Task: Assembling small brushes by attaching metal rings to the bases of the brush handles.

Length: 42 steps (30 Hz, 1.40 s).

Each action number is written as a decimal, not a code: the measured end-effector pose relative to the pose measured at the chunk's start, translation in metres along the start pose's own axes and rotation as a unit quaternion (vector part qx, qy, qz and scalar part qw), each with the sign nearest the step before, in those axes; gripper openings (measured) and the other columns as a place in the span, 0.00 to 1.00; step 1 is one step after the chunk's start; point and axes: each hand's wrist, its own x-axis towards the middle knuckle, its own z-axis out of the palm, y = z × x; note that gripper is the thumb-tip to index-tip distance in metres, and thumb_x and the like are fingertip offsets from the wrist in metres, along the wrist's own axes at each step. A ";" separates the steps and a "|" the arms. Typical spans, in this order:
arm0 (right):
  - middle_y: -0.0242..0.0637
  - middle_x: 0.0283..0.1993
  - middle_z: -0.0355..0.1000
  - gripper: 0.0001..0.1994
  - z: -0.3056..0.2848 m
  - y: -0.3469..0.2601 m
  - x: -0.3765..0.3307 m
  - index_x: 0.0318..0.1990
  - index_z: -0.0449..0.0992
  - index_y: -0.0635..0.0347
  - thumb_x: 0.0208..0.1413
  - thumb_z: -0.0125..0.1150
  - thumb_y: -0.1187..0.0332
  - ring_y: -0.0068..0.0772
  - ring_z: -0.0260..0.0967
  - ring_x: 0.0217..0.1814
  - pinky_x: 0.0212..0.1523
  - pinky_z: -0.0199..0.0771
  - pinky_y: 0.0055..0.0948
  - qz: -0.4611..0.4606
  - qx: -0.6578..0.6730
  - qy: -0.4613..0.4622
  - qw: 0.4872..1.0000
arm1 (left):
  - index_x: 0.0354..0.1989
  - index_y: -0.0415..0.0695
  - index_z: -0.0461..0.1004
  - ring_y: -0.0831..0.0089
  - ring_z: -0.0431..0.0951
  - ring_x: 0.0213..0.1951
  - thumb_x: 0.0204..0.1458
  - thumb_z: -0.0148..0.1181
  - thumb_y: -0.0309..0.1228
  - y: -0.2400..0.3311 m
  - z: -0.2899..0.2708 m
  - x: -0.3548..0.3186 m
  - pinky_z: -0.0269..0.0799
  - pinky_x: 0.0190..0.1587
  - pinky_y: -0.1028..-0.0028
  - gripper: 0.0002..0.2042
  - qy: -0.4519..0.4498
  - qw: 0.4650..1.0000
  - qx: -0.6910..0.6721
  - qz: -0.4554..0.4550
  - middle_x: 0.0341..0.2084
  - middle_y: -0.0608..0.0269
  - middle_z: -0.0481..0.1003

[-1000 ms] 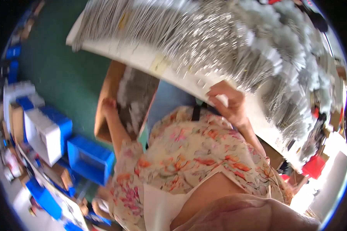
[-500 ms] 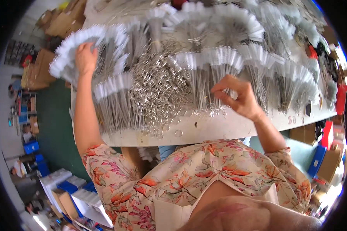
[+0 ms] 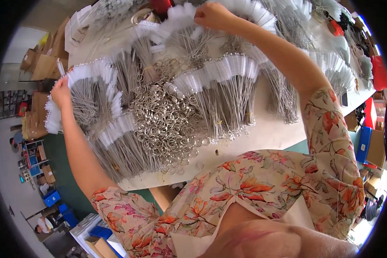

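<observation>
At the far left of the table, my left hand (image 3: 61, 92) pinches a straw brush (image 3: 60, 67), whose white bristled tip sticks up above the fingers. Beside that hand, a fanned heap of straw brushes (image 3: 90, 73) lies with white bristles outward and wire stems inward. My right hand (image 3: 215, 16) is stretched to the far side, its fingers curled closed over white-bristled brushes; what they hold, if anything, is hidden. Between the arms lies a pile of metal rings (image 3: 167, 116). To its right is a bundled row of straw brushes (image 3: 221, 81), looped wire ends toward me.
More brush bundles (image 3: 284, 94) cover the right side of the white table (image 3: 266, 137). A tape roll (image 3: 144, 16) and a red object (image 3: 161, 6) are at the back. Cardboard boxes (image 3: 51, 64) stand beyond the left edge; a blue bin (image 3: 363, 144) stands at the right.
My right hand has gone from the near middle row to the far side of the table. My left hand has shifted left and nearer, and a brush now shows in it. The view has turned somewhat.
</observation>
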 end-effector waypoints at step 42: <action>0.40 0.25 0.74 0.14 -0.114 0.206 -0.063 0.32 0.79 0.61 0.45 0.58 0.58 0.34 0.70 0.26 0.27 0.71 0.34 0.246 0.041 0.251 0.935 | 0.45 0.37 0.69 0.88 0.53 0.14 0.60 0.45 0.32 0.187 -0.148 -0.237 0.44 0.12 0.86 0.13 -0.119 0.733 -0.586 -0.325 0.20 0.71 0.62</action>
